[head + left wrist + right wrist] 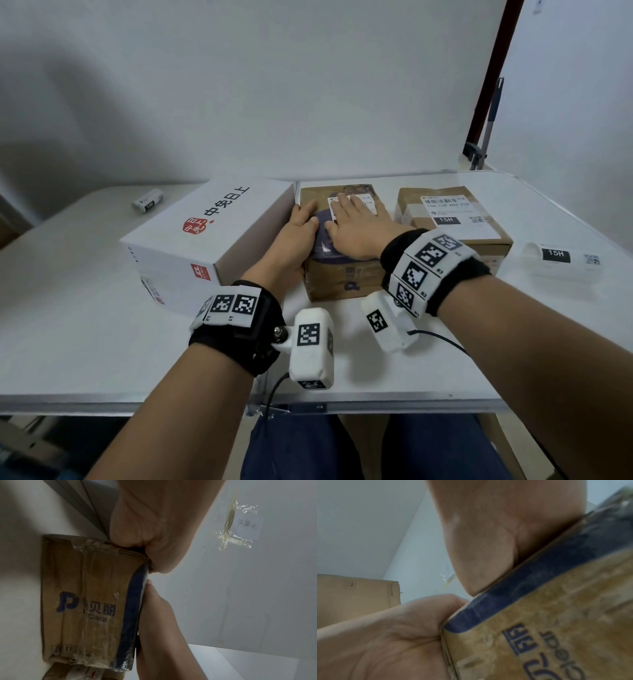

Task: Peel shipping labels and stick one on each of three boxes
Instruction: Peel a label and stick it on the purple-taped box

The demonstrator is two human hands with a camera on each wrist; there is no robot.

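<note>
While L hand (pixel 296 236) grips box (pixel 342 275) printed "Clear", R hand (pixel 356 229), fingers flat, presses label (pixel 363 200).

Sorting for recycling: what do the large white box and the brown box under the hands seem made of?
Large white box: smooth matte paperboard, likely coated; crisp edges, printed red logo. Brown box: rough kraft cardboard, probably corrugated, wrapped in glossy, wrinkled clear tape.
</note>
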